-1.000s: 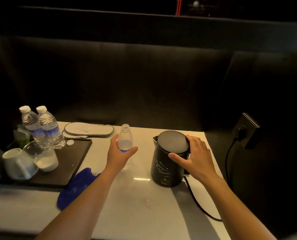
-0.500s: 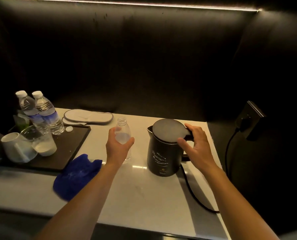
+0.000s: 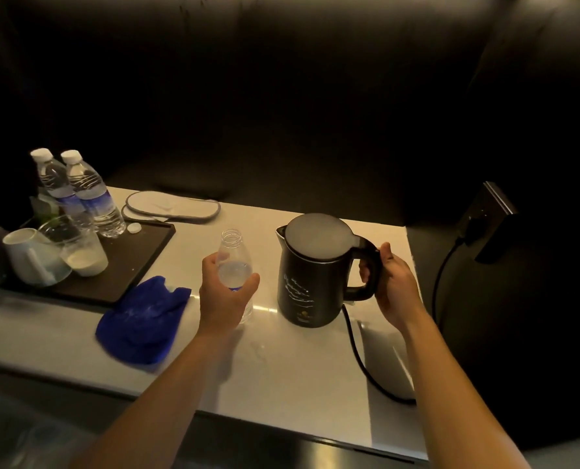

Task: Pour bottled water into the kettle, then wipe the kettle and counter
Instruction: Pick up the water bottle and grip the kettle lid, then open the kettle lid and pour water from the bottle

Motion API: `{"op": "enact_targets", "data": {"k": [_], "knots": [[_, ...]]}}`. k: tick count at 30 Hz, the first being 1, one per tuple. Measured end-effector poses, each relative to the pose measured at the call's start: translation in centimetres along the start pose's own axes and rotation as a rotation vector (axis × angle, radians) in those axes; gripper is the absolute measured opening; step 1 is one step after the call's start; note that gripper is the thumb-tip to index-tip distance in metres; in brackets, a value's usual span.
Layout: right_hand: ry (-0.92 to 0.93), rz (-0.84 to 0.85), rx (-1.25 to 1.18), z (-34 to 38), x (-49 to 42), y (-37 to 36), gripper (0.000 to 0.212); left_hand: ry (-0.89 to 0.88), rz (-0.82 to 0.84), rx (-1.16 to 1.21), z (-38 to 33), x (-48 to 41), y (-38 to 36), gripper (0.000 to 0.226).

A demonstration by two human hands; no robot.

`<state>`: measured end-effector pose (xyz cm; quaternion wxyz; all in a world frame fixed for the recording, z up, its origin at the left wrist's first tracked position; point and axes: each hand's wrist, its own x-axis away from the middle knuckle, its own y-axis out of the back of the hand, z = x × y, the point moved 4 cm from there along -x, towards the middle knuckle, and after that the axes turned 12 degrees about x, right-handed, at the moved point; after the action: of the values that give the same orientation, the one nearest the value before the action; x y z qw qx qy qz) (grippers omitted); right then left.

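Observation:
A black electric kettle [image 3: 310, 282] with its lid down stands on the white counter [image 3: 282, 367]. My right hand [image 3: 391, 284] is wrapped around the kettle's handle on its right side. My left hand [image 3: 226, 292] grips an uncapped clear water bottle [image 3: 233, 262], upright, just left of the kettle. A crumpled blue cloth [image 3: 141, 321] lies on the counter to the left of that hand. The bottle's white cap [image 3: 134, 227] rests on the dark tray.
A dark tray [image 3: 126, 262] at the left carries two sealed water bottles [image 3: 85, 194], a glass [image 3: 79, 252] and cups [image 3: 28, 258]. A white slipper [image 3: 173, 209] lies at the back. The kettle's black cord [image 3: 359, 360] runs across the counter towards a wall socket [image 3: 488, 221].
My right hand slid off the kettle's lid and closed around the handle. The left hand stays on the open bottle. The view tilted down.

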<state>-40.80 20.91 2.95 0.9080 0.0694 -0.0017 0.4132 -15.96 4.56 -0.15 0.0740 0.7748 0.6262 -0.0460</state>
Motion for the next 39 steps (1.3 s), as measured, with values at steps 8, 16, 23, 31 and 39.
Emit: {"op": "enact_targets", "data": {"k": [8, 16, 23, 31, 39], "knots": [[-0.015, 0.069, -0.075, 0.4, 0.2, 0.2, 0.043, -0.112, -0.109, 0.013, 0.9, 0.4, -0.6, 0.071], [0.290, -0.080, 0.448, 5.2, 1.2, -1.0, 0.046, -0.220, -0.134, 0.012, 1.9, 0.2, -0.9, 0.074], [0.365, -0.187, 0.827, 4.8, 0.5, -3.7, 0.094, -0.324, -0.016, 0.016, 0.6, 0.1, -1.7, 0.075], [0.397, -0.313, 0.609, 4.4, 0.5, -4.0, 0.100, -0.449, 0.259, -0.088, -4.2, -2.3, -1.6, 0.077], [0.340, -0.371, 0.328, 4.1, 0.2, -3.9, 0.103, -0.299, 0.685, -0.259, -9.4, -6.2, 0.0, 0.079]]}}
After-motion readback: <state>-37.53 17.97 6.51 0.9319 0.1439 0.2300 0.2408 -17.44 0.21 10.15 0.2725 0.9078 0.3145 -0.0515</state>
